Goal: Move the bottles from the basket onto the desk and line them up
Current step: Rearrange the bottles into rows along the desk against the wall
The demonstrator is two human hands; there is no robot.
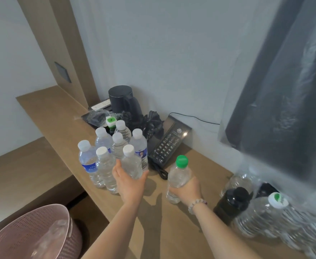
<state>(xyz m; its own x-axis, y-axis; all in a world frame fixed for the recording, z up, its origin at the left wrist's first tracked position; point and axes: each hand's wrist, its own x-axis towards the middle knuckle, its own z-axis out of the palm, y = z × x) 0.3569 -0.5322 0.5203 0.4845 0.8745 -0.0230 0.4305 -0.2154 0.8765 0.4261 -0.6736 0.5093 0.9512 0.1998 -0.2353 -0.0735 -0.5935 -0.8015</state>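
Observation:
Several clear white-capped water bottles (104, 146) stand clustered on the wooden desk (60, 116). My left hand (129, 182) grips the nearest white-capped bottle (132, 161) at the front of that cluster. To the right, my right hand (187, 189) holds a clear green-capped bottle (178, 176) upright, its base at or just above the desk. The pink perforated basket (22, 230) sits low at the bottom left, with one clear bottle (49, 238) lying inside it.
A black desk phone (169, 142) with a coiled cord lies just behind the two hands. A black kettle (123, 101), a tray and black plastic bags stand at the wall. Large clear jugs (276, 215) and a dark bottle (231, 202) crowd the right side under a plastic-covered screen.

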